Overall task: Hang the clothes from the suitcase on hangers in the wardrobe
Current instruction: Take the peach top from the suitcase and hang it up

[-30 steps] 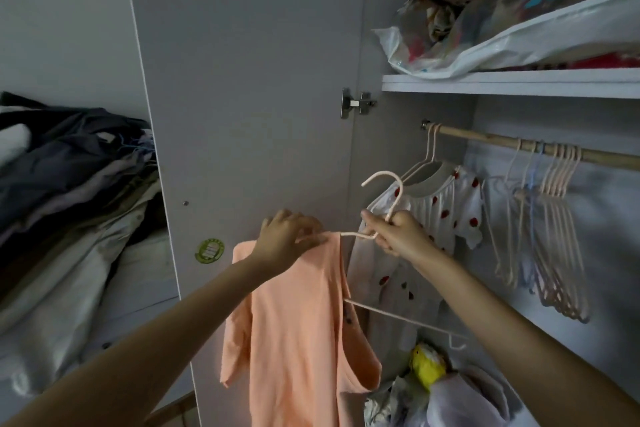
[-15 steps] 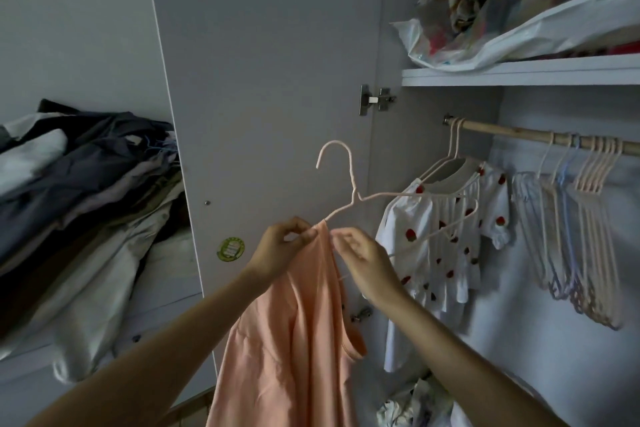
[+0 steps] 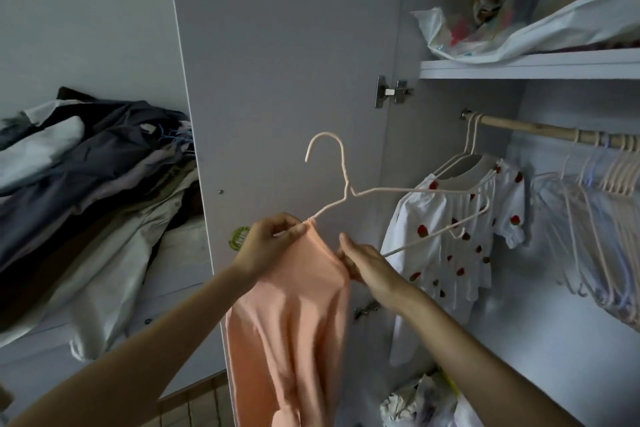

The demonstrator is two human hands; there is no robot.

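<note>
Where the view begins at the left, we see a pile of clothes heaped beside the open wardrobe door. Our left hand pinches the top edge of the peach garment together with one arm of the pale wire hanger, grip clamped on both in front of the door. The garment hangs down from that pinch between our forearms. Our right hand grips the garment's other top edge, fingers closed on the fabric, with the hanger's lower bar just beside it. Further right, a white strawberry-print top hangs from the wooden rail. Empty hangers are bunched at the rail's right end. Above, a shelf carries a plastic bag.
</note>
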